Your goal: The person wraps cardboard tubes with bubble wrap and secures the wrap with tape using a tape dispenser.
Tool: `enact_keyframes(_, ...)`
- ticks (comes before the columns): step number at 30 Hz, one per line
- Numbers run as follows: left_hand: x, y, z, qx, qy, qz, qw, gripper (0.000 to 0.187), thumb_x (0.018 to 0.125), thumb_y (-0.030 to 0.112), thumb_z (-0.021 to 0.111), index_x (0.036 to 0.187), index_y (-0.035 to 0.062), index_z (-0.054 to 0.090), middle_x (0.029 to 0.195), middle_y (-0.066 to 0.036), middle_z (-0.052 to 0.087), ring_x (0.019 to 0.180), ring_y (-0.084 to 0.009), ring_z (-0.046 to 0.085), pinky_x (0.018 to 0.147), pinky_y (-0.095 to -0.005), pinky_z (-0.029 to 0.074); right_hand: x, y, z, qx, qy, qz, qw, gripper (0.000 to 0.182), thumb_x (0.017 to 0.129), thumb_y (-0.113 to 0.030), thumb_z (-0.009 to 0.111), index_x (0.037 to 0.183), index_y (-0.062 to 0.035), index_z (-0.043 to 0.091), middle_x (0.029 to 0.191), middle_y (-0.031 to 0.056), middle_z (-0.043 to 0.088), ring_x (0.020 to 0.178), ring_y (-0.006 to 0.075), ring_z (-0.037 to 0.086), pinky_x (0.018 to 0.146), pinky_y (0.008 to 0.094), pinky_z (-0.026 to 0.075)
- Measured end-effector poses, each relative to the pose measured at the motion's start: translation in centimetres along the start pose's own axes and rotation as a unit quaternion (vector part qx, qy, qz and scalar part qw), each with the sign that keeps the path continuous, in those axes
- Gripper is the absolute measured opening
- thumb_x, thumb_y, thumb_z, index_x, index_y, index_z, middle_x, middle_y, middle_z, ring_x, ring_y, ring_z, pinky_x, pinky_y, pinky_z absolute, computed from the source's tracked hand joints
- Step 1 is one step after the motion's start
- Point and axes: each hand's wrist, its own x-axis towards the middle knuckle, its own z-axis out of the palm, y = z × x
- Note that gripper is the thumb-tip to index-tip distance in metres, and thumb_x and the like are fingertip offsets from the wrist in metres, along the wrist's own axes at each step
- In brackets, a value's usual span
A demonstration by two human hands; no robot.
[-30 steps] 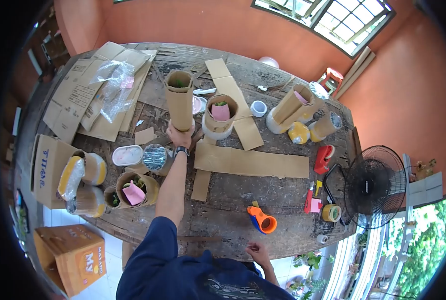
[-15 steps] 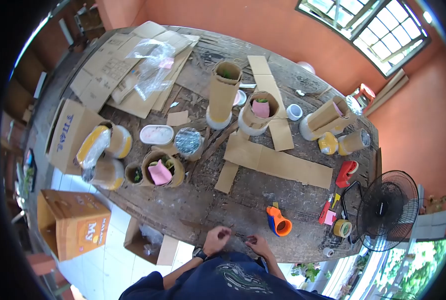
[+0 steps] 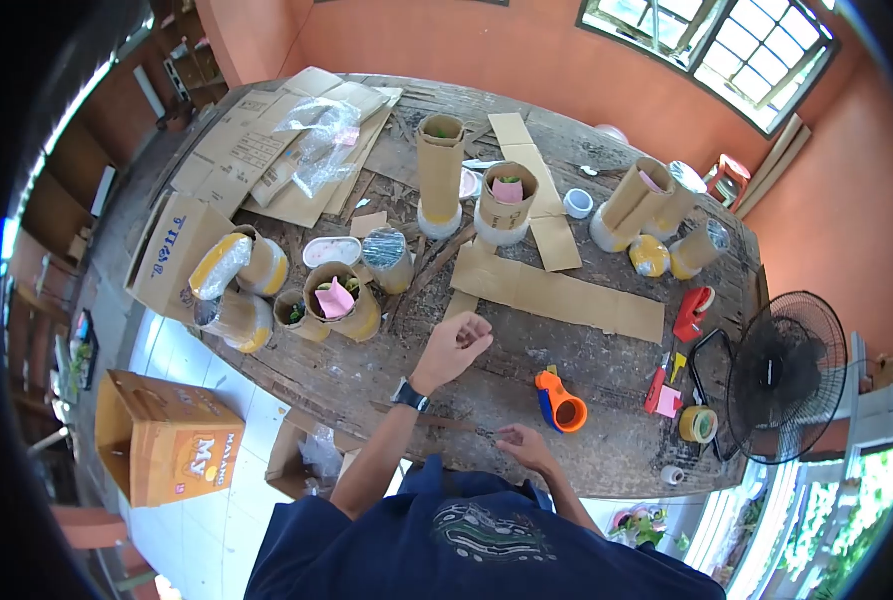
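My left hand (image 3: 453, 350), with a watch (image 3: 409, 396) on its wrist, is above the table. Its fingers are loosely curled and hold nothing I can see. Just beyond it lies a long flat cardboard strip (image 3: 556, 297), with a smaller piece partly hidden under its left end. Near the front edge my right hand (image 3: 528, 448) hovers low, fingers slightly apart and empty. To its right stands an orange and blue tape dispenser (image 3: 564, 408). Left of my left hand are cardboard tubes, one of them a wide tube (image 3: 351, 318) with pink paper and green leaves inside.
Tall cardboard tubes (image 3: 439, 180) stand at the back beside flattened cardboard (image 3: 241, 150) and bubble wrap (image 3: 321, 140). On the right are a red tape dispenser (image 3: 693, 313), a cutter (image 3: 656, 385), a tape roll (image 3: 698, 424) and a fan (image 3: 786, 375). Boxes (image 3: 181, 440) sit on the floor.
My left hand has moved forward from the table's front edge toward the cardboard strip. My right hand stays near the edge, shifted slightly. The camera view has shifted a little.
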Motion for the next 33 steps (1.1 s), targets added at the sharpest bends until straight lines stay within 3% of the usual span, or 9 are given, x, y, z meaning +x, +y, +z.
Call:
enact_keyframes(8, -4.4, 14.4, 3.2, -0.011, -0.044, 0.178, 0.983, 0.037, 0.08, 0.002, 0.071, 0.061, 0.0073, 0.04, 0.057, 0.001, 0.043, 0.055, -0.0051, 0.039, 0.048, -0.0271, 0.03, -4.4, 5.4, -0.6, 0.006, -0.005, 0.099, 0.995, 0.027, 0.076, -0.025, 0.076, 0.069, -0.0038, 0.061, 0.063, -0.0005, 0.056, 0.061, 0.0094, 0.05, 0.054, 0.0299, 0.04)
enact_keyframes(12, -7.8, 13.1, 6.4, -0.07, -0.095, 0.196, 0.973, 0.052, 0.079, 0.002, 0.071, 0.052, 0.009, 0.028, 0.047, -0.002, 0.027, 0.046, -0.0066, 0.028, 0.043, -0.0292, 0.021, -3.5, 5.6, -0.5, 0.124, -0.034, 0.077, 0.989, 0.03, 0.075, -0.024, 0.077, 0.064, -0.0042, 0.057, 0.059, -0.0023, 0.05, 0.058, 0.0086, 0.044, 0.051, 0.0308, 0.035)
enact_keyframes(15, -11.0, 4.1, 12.3, -0.074, -0.178, -0.01, 0.981, 0.052, 0.079, 0.002, 0.07, 0.054, 0.007, 0.024, 0.049, -0.003, 0.025, 0.044, -0.0105, 0.026, 0.043, -0.0285, 0.018, -1.4, 5.4, 2.2, 0.155, -0.066, 0.001, 0.986, 0.03, 0.075, -0.024, 0.077, 0.064, -0.0042, 0.057, 0.059, -0.0022, 0.05, 0.058, 0.0087, 0.045, 0.051, 0.0307, 0.036)
enact_keyframes(18, -12.5, 3.6, 12.4, -0.072, -0.113, -0.023, 0.991, 0.048, 0.083, 0.004, 0.064, 0.058, 0.0039, 0.023, 0.051, -0.006, 0.023, 0.046, -0.0169, 0.021, 0.044, -0.0314, 0.019, -1.0, 5.8, 4.2, 0.156, -0.083, -0.035, 0.984, 0.03, 0.075, -0.024, 0.077, 0.065, -0.0042, 0.058, 0.059, -0.0022, 0.05, 0.058, 0.0088, 0.045, 0.051, 0.0306, 0.036)
enact_keyframes(24, -14.4, 14.3, 9.2, -0.073, -0.072, 0.183, 0.978, 0.044, 0.081, 0.002, 0.063, 0.056, 0.0039, 0.026, 0.051, -0.008, 0.023, 0.047, -0.0215, 0.021, 0.044, -0.0325, 0.021, -1.7, 6.5, 2.5, 0.125, -0.144, -0.036, 0.981, 0.029, 0.075, -0.024, 0.077, 0.065, -0.0042, 0.058, 0.059, -0.0021, 0.051, 0.058, 0.0091, 0.046, 0.051, 0.0305, 0.037)
enact_keyframes(27, -16.3, 6.2, 11.0, -0.051, -0.026, 0.217, 0.975, 0.045, 0.078, 0.004, 0.067, 0.055, 0.0043, 0.028, 0.05, -0.008, 0.026, 0.042, -0.0245, 0.029, 0.044, -0.0352, 0.022, -1.9, 5.7, 1.5, 0.087, -0.17, -0.043, 0.981, 0.029, 0.075, -0.024, 0.077, 0.065, -0.0042, 0.058, 0.059, -0.002, 0.051, 0.058, 0.0092, 0.046, 0.051, 0.0304, 0.037)
enact_keyframes(29, -17.9, 5.8, 11.3, -0.082, 0.025, 0.104, 0.991, 0.038, 0.073, 0.004, 0.066, 0.056, 0.0036, 0.032, 0.054, -0.012, 0.029, 0.044, -0.0271, 0.032, 0.045, -0.036, 0.025, -2.2, 4.9, 1.2, 0.066, -0.18, -0.044, 0.981, 0.028, 0.075, -0.024, 0.077, 0.065, -0.0041, 0.058, 0.058, -0.002, 0.052, 0.058, 0.0093, 0.047, 0.051, 0.0304, 0.037)
enact_keyframes(32, -20.3, 8.7, 10.4, -0.03, -0.028, 0.139, 0.989, 0.028, 0.064, 0.004, 0.059, 0.058, 0.0008, 0.032, 0.056, -0.013, 0.023, 0.048, -0.0224, 0.021, 0.045, -0.033, 0.022, -2.9, 3.9, 1.8, 0.032, -0.201, -0.05, 0.978, 0.028, 0.075, -0.023, 0.077, 0.066, -0.0041, 0.059, 0.058, -0.0019, 0.052, 0.058, 0.0094, 0.047, 0.051, 0.0303, 0.038)
enact_keyframes(33, -21.5, 8.6, 11.6, 0.05, 0.095, 0.132, 0.986, 0.027, 0.062, 0.004, 0.059, 0.058, 0.0004, 0.033, 0.056, -0.014, 0.024, 0.048, -0.0226, 0.022, 0.045, -0.0335, 0.022, -3.3, 3.2, 2.3, 0.022, -0.208, -0.053, 0.977, 0.028, 0.075, -0.023, 0.077, 0.066, -0.0041, 0.059, 0.058, -0.0019, 0.052, 0.058, 0.0094, 0.047, 0.052, 0.0303, 0.038)
